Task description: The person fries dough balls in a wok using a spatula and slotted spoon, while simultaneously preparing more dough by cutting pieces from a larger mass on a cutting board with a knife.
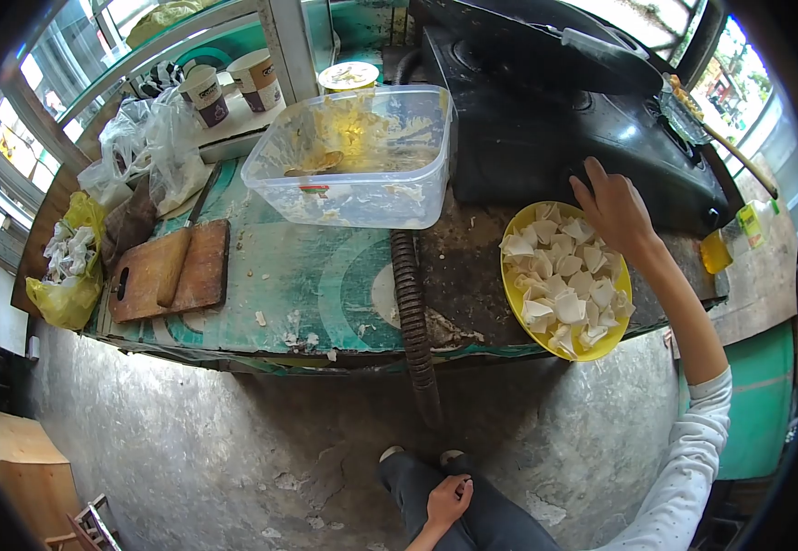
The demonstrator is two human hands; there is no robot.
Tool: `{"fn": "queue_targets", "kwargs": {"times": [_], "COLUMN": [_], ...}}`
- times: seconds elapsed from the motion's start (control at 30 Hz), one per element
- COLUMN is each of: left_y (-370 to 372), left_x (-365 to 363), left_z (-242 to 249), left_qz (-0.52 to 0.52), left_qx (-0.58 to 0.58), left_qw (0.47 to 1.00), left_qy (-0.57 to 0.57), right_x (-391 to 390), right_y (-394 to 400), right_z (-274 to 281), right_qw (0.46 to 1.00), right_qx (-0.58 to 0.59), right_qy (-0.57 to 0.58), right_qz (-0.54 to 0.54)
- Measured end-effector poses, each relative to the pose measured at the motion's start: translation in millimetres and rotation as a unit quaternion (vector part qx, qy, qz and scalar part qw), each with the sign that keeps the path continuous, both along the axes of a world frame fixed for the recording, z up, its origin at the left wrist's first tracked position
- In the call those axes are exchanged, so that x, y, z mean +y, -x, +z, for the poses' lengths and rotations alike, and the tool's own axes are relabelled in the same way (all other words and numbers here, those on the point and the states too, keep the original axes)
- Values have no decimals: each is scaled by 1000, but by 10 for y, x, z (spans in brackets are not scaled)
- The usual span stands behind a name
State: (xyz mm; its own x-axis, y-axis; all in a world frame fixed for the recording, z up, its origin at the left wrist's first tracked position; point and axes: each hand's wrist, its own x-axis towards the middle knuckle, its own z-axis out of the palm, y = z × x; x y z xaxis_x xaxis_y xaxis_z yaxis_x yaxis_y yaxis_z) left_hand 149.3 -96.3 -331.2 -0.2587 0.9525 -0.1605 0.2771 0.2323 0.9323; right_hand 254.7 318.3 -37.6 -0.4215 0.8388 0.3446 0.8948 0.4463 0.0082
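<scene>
My right hand [615, 207] reaches to the front of a black gas stove [518, 147]. Its thumb and forefinger are pinched at what looks like a dark stove knob [574, 172], mostly hidden by the fingers. Just below that wrist, a yellow plate [513, 292] holds many folded pale dough wrappers [564, 271], possibly dumplings. My left hand [449, 500] rests on my dark trousers with its fingers curled in, and nothing shows in it. A black pan [592, 64] with a grey handle sits on the stove.
A smeared clear plastic tub [353, 197] with a spoon [321, 165] inside stands mid-table. On the left lie a cutting board [206, 271], a rolling pin [174, 266] and plastic bags [68, 294]. A ribbed hose [408, 294] hangs over the table edge. Paper cups [257, 78] stand behind.
</scene>
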Motion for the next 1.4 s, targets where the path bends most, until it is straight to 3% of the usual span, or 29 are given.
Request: {"fn": "queue_targets", "kwargs": {"times": [1.4], "left_y": [-28], "left_x": [-29], "left_z": [45], "left_qz": [-3], "left_qx": [3], "left_qw": [1000], "left_qy": [8], "right_x": [-18], "right_y": [25], "right_z": [-77], "right_qw": [997], "right_qx": [76], "right_qy": [-2], "right_qz": [-22]}}
